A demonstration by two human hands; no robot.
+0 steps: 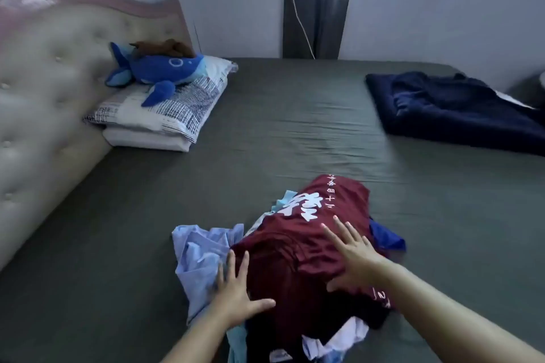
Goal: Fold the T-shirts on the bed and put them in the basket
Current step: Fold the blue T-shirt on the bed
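Observation:
A heap of unfolded T-shirts lies on the near part of the bed. On top is a dark red T-shirt with white characters. A light blue shirt spills out at its left, a royal blue one peeks out at the right, and white cloth shows at the near edge. My left hand lies flat with spread fingers on the heap's left side, over the red and light blue cloth. My right hand presses flat on the red shirt's right half. No basket is in view.
The bed has a dark grey-green sheet. A folded navy blanket lies at the far right. A patterned pillow with a blue whale plush sits by the padded headboard at left. Wall and window stand behind.

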